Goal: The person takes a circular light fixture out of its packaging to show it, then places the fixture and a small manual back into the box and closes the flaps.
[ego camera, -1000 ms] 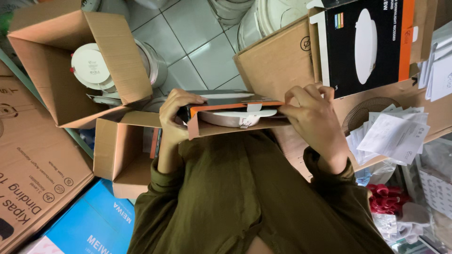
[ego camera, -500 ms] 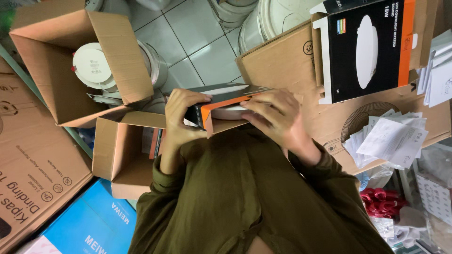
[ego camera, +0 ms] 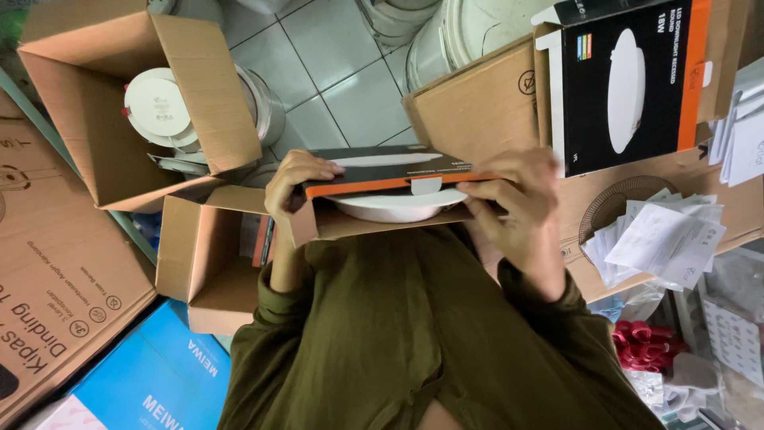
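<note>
Left hand [ego camera: 293, 185] clamped on flat black-orange carton [ego camera: 390, 171] at 9 o'clock end; right hand [ego camera: 517, 211] gripping 3 o'clock end, steadying white round downlight [ego camera: 398, 207] half inside.

You stand over a pale tiled floor [ego camera: 334, 72]. Beyond your left hand [ego camera: 290, 187], an open cardboard box [ego camera: 127, 103] rests on it, white round lamps inside. Just below that hand sits a smaller open carton [ego camera: 199, 263]. Beyond your right hand [ego camera: 521, 215], white round fixtures [ego camera: 454, 40] stand on the tiles, beside a big brown carton [ego camera: 485, 111] bearing a black lamp package [ego camera: 629, 80] and folded leaflets [ego camera: 660, 235].
</note>
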